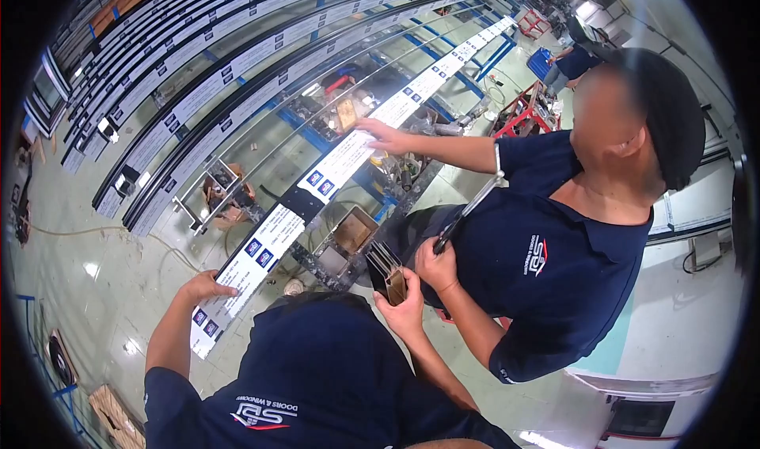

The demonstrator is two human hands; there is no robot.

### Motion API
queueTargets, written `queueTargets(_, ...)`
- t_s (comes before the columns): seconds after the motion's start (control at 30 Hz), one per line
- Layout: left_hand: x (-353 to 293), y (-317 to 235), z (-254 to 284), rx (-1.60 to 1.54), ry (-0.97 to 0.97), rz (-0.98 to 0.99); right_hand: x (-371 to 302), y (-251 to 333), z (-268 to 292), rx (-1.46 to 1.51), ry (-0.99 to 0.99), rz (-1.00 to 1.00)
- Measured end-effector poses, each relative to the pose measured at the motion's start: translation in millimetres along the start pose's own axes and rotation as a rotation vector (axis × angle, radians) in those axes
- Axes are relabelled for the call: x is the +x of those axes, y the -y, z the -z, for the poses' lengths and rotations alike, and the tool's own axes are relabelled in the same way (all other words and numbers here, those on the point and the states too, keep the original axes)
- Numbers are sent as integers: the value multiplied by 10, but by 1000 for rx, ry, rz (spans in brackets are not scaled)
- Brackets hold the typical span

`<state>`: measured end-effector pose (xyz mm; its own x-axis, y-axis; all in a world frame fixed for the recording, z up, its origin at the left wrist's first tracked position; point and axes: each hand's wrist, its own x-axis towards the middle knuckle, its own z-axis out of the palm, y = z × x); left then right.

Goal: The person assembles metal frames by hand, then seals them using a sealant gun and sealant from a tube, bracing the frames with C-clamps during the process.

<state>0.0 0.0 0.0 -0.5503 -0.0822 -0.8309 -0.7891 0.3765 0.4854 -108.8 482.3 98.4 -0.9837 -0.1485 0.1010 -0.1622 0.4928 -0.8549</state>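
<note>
Holding white-faced bar (348, 161) near its lower end with left grip (207, 287), hooked over the edge with thumb on top; can't tell finger placement underneath. Holding short profile (391, 281) in right grip (404, 300), closed round its side; turned hollow end up, apart from bar, near co-worker's lower hand (439, 265). Running bar diagonally over table (418, 194), lower left to upper right. Touched farther up by co-worker's upper hand (386, 137); tool (469, 211) in the lower one, black-handled with silver shaft.

Containers: see open-top box (356, 229) just below bar, brown inside; can't make out contents. See bin (226, 189) left of bar, with mixed scraps in it, too small to name. See red cart (529, 118) at upper right, loaded with small loose parts. Beyond bar, see clutter including tan block (347, 115) and red item (340, 82). Racked at upper left: other bars (226, 122), similarly white-faced.
</note>
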Motion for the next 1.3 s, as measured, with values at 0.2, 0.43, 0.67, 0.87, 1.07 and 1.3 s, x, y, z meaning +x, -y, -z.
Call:
queueTargets(0.2,50,280,28,-59,-66,-29,-109,44,-215,91,-3,-78)
queueTargets(0.43,-197,281,-182,189,-432,-321,-102,-70,-280,186,-7,-149)
queueTargets(0.67,-443,-22,-247,76,-300,-190,-99,-145,-312,122,-56,-84)
queueTargets(0.87,-281,211,-160,21,-196,-118,-153,-29,-406,81,-20,-98)
queueTargets(1.07,-306,164,-118,-10,-156,-121,-145,81,-525,104,-33,-123)
queueTargets(1.3,-215,26,-56,-107,-53,-324,-60,259,-623,29,-36,-165)
